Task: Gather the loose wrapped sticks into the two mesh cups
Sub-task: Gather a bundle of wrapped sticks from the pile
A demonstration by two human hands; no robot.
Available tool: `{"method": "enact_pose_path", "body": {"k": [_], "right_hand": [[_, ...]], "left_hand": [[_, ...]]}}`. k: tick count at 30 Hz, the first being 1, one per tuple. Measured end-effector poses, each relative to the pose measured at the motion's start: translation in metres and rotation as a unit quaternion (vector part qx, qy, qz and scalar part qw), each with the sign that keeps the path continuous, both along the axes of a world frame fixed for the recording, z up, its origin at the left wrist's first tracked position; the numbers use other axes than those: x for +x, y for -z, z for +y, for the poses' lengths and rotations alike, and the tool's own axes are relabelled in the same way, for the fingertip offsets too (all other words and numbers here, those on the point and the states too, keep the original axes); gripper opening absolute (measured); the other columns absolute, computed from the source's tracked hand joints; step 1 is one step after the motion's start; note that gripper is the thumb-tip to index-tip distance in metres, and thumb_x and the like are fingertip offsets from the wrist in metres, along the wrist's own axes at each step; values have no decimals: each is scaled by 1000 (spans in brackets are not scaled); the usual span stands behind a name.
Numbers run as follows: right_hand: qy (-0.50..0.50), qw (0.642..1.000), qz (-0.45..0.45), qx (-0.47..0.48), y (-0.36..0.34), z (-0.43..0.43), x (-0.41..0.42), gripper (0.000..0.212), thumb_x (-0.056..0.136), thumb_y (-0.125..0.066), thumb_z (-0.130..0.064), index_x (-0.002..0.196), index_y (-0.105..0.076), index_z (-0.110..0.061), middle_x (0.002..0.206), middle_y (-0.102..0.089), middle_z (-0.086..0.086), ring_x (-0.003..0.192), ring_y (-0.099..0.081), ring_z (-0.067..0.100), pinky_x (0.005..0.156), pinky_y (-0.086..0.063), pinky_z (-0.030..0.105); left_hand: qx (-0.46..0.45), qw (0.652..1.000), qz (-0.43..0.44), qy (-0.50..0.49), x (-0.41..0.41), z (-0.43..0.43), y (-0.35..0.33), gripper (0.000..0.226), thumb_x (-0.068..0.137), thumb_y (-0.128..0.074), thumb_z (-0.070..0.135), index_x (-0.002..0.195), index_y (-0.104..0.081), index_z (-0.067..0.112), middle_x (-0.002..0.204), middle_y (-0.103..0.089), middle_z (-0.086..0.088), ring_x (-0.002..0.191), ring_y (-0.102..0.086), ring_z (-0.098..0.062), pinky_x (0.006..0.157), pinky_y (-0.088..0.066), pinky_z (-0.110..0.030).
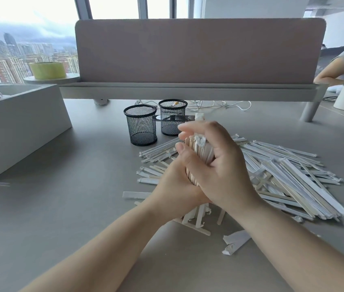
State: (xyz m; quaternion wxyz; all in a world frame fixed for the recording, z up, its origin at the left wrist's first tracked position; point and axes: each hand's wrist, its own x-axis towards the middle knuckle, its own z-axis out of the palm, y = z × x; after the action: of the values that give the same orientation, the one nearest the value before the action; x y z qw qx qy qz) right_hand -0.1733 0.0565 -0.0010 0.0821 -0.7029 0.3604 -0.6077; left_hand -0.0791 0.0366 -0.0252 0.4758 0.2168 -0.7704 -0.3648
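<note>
Item: bundle of wrapped sticks [198, 151], clasped in my left hand [173, 184] and right hand [221, 167], both curled round it. Step: gathering a handful. Next, likely: lift to near mesh cup [140, 127], lower upright.

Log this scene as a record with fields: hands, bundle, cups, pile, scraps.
left hand: grips the bundle low down
right hand: fingers curled round the bundle higher up
bundle: sticks clasped between both hands, in front of the cups
left cup: upright, nearer
right cup: upright, just behind
pile: loose wrapped sticks on the table, mostly right of the hands
wrapper scrap: beside the right forearm
</note>
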Motion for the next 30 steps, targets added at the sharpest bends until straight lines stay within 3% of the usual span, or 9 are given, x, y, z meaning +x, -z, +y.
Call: {"method": "enact_pose_path", "body": {"k": [4,7,11,14,17,21,23,26,30], "right_hand": [[-24,999,-22,26,0,2,-2,50,85,-67,-16,129,-47,-27,117,-61,-8,103,-63,10,92,-48,26],[-5,1000,-12,-18,1,-4,-2,33,83,-67,-15,115,-60,-10,116,-60,2,109,-61,16,94,-48,29],[45,998,-12,-39,1,-7,-3,19,84,-63,-23,85,-68,-4,101,-67,5,102,-62,11,89,-44,18],[40,998,-21,-47,-4,-6,-2,14,85,-65,-18,81,-68,-5,95,-70,5,96,-64,8,85,-44,15],[10,998,-8,-59,-14,-1,-2,11,86,-67,-11,95,-68,-7,99,-68,2,98,-63,7,88,-44,16],[-50,997,-31,59,-17,4,-1,59,74,-77,-23,124,-45,-22,120,-60,-6,112,-58,5,97,-46,28],[-60,987,-37,147,-11,3,-1,71,70,-82,-24,126,-39,-29,117,-64,-7,103,-64,8,94,-50,33],[-57,974,-40,216,0,-3,-2,69,68,-85,-18,122,-43,-29,95,-71,-5,89,-68,4,86,-49,18],[-46,971,-49,231,3,-9,-3,36,71,-82,-19,100,-61,-19,83,-71,-2,80,-67,6,77,-49,17]], "left_hand": [[30,998,2,49,1,0,-1,40,73,-65,-21,106,-58,1,92,-65,-5,91,-61,-6,77,-50,-25],[43,998,4,40,1,0,0,38,74,-63,-20,99,-61,9,87,-63,1,85,-60,-5,73,-49,-25],[56,998,2,0,-1,2,1,25,73,-64,-3,81,-57,18,71,-58,12,73,-55,-2,64,-43,-22],[68,997,25,-28,-3,5,2,15,70,-63,6,79,-57,16,62,-60,15,65,-56,3,59,-43,-14],[34,997,46,-57,-6,6,-2,9,72,-61,12,77,-56,17,60,-59,15,63,-54,4,57,-41,-12],[-19,994,84,-65,-8,2,-6,31,81,-56,-14,91,-61,15,81,-63,13,82,-59,3,74,-45,-14],[-18,996,60,-65,-6,2,-2,43,79,-56,-17,96,-61,22,87,-65,18,87,-60,9,76,-47,-10],[12,998,8,-67,-2,2,7,48,78,-62,-12,92,-57,33,85,-65,30,83,-57,19,72,-45,-3],[69,996,0,-55,0,-4,9,41,70,-70,-9,105,-60,12,91,-66,3,83,-61,7,71,-51,-13]]}}
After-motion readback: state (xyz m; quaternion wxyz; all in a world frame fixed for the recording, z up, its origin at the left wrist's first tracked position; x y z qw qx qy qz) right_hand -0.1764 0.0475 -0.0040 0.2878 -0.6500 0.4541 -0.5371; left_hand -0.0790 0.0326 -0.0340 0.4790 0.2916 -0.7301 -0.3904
